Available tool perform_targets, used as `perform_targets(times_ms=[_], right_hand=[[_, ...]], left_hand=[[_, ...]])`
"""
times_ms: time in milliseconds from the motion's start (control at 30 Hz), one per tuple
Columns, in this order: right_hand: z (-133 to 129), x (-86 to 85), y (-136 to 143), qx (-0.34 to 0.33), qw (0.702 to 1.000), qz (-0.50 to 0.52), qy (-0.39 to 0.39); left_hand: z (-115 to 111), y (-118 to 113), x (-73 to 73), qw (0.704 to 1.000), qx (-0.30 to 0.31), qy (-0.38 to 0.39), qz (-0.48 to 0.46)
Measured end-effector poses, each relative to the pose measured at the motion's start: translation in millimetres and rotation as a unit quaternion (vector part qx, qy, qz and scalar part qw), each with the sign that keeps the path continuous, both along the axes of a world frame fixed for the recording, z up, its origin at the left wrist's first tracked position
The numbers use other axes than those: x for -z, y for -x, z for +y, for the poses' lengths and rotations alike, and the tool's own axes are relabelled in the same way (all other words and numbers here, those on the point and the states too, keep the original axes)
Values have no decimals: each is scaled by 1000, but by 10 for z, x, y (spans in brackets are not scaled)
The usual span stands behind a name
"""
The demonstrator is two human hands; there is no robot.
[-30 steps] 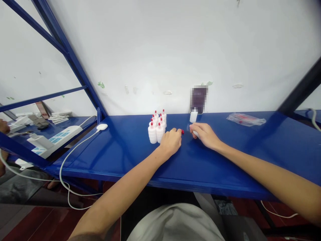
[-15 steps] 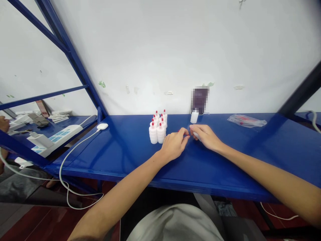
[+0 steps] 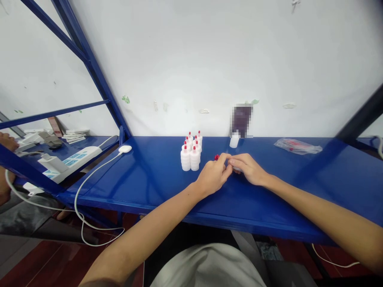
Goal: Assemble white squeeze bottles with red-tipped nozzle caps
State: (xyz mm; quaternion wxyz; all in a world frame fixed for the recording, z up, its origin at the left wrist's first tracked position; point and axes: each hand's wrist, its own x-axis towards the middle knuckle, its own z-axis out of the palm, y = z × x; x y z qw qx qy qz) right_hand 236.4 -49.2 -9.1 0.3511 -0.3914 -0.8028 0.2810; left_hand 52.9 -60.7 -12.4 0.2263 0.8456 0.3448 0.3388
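Several white bottles with red tips stand in two rows on the blue table. To their right my left hand has its fingers pinched, and what they hold is hidden. Touching it at the fingertips, my right hand is closed around a white bottle, of which only a small part shows. Small red caps lie just behind my left hand. Behind both hands a white bottle stands alone in front of a blurred dark object.
A clear plastic bag with red pieces lies at the right. On the left are a white round device with a cable and a power strip. Another person's hand shows at the far left edge.
My two hands have come together, fingertips now touching. The red caps behind my left hand show more clearly. The whole view has shifted slightly.
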Motion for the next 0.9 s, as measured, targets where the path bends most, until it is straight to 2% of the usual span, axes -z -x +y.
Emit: perform_targets(times_ms=[200,367,467,533,600,667,700,800,900], right_hand=[[-19,-23,27,5,999,0,35],[-67,0,59,-42,994,56,79],[-80,-15,55,-66,996,48,42],[-56,-35,48,-30,1000,3,2],[-1,-49,45,69,993,-88,-43],[75,-48,52,161,964,-199,-78],[115,-42,58,186,948,-242,-87],[208,-23,86,206,929,-298,-79],[240,-20,117,216,923,-313,-61]], left_hand=[[24,10,44,1000,18,-8,14],[-16,-2,25,998,50,-24,-23],[-119,53,-26,998,9,-35,-48],[-225,176,-65,997,-43,-36,-49],[-334,378,-99,996,-84,-28,-20],[-408,628,-130,992,-125,-19,25],[-423,755,-145,989,-142,-6,50],[-384,1062,-185,978,-182,32,99],[-296,1206,-197,976,-183,47,112]])
